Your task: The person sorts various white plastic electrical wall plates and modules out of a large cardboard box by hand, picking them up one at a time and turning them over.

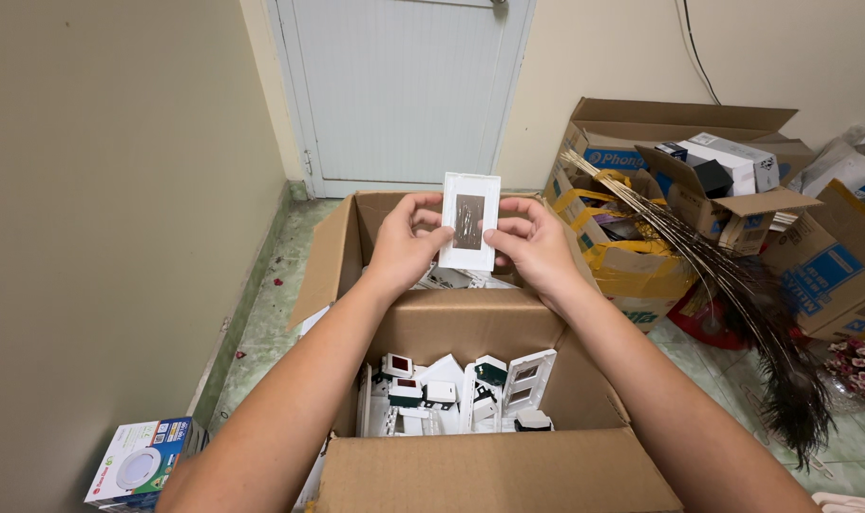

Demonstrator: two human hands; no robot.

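Green tiled floor, open cardboard box point(423, 328) at frame centre; left hand point(404, 242) and right hand point(535, 245) pinch white switch plate point(470, 220) by its edges; keep fingertips off cutout, plate upright

One white plate point(470, 221), two hands point(406, 245).

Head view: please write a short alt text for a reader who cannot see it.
Two bare hands, left hand and right hand, hold a white rectangular plate with a dark window above an open cardboard box of white electrical parts, on a green tiled floor.
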